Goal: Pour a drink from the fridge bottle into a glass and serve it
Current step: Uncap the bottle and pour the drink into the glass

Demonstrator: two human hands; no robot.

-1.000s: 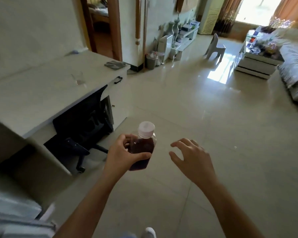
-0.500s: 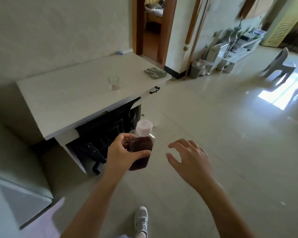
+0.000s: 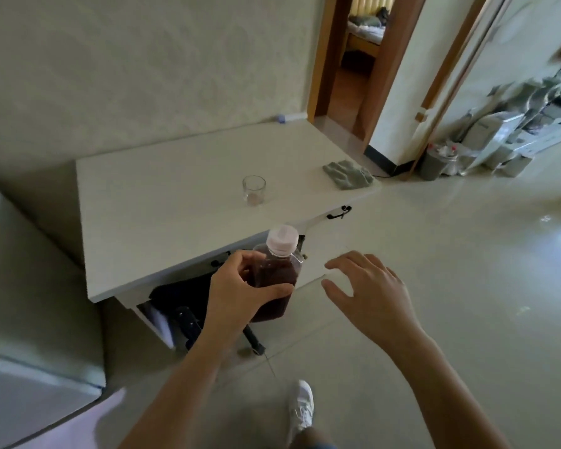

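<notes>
Dark drink: it is sloshing in the bottle (image 3: 274,277), which I am holding upright in front of me, short of the desk (image 3: 162,218).
Left hand (image 3: 240,296): I am wrapping it round the bottle's body, thumb across the front.
Right hand (image 3: 370,293): I am holding it open beside the bottle, fingers spread, touching nothing.
Cap (image 3: 282,238): it is sitting on the neck, so pouring is not yet possible.
Glass (image 3: 254,190): it is standing upright on the desk, well apart from the bottle.
Spill risk: I am guessing a hard twist on the cap could squeeze the soft body and splash drink.
Tipping risk: the glass looks light; a knock from the bottle could topple it.
Cloth (image 3: 348,174): it is lying near the desk corner, handy for drips.
</notes>
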